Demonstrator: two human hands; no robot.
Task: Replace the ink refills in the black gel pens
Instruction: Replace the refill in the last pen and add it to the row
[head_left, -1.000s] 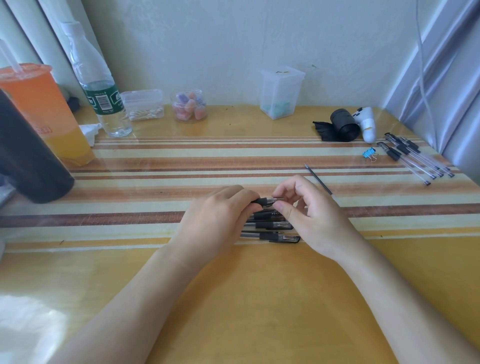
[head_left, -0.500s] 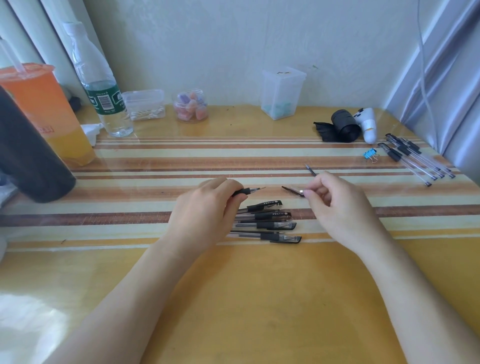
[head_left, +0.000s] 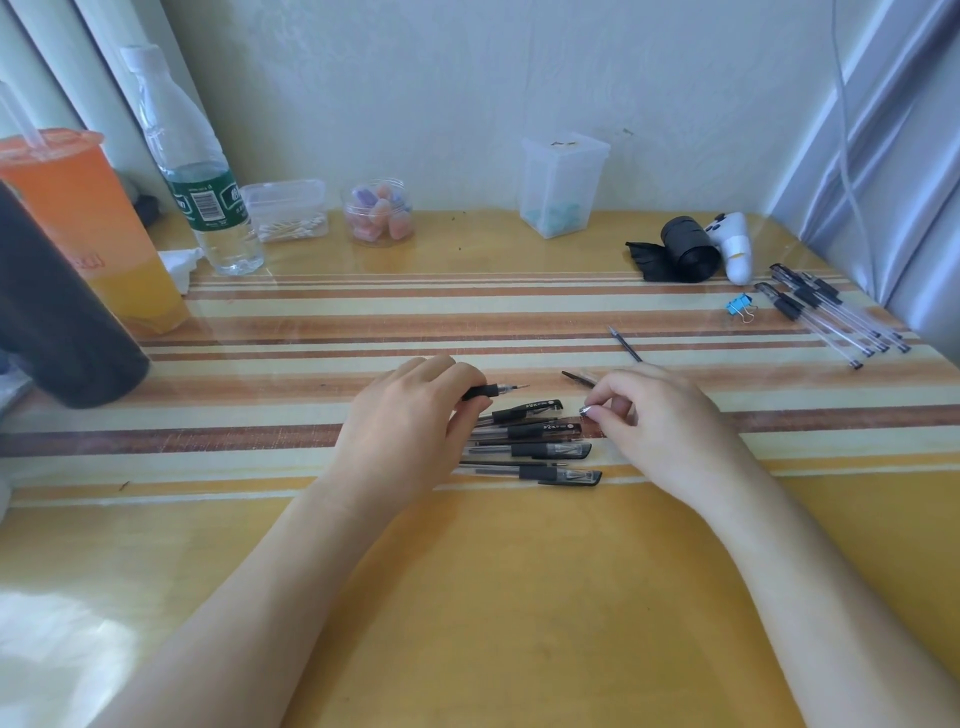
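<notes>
A: Now, the left hand (head_left: 410, 421): how is it entered?
B: Curled round an uncapped black gel pen (head_left: 491, 389). The pen is gripped at the barrel, with its tip pointed right.
A: And the right hand (head_left: 665, 421)?
B: Fingers bent. A thin dark piece (head_left: 577, 378) is pinched at the fingertips. Whether it is a cap or a nose cone cannot be told.
A: Where are the other pens noted?
B: Four capped pens (head_left: 535, 449) are laid in a loose row on the tabletop (head_left: 467, 597) between the hands. Their caps are turned right and their left ends are covered by the left hand.
A: Further out?
B: A loose refill (head_left: 626, 347) is seen just beyond the right hand. Near the right edge, a bundle of clear pens (head_left: 831, 322) is laid beside a blue binder clip (head_left: 740, 306). Behind these, a black roll (head_left: 685, 249) is set against a white controller (head_left: 735, 247). Along the wall are logged a clear box (head_left: 563, 184), a jar (head_left: 379, 213), a swab box (head_left: 285, 210) and a water bottle (head_left: 202, 171). At far left, an orange drink cup (head_left: 88, 223) is partly hidden by a dark cylinder (head_left: 52, 312).
</notes>
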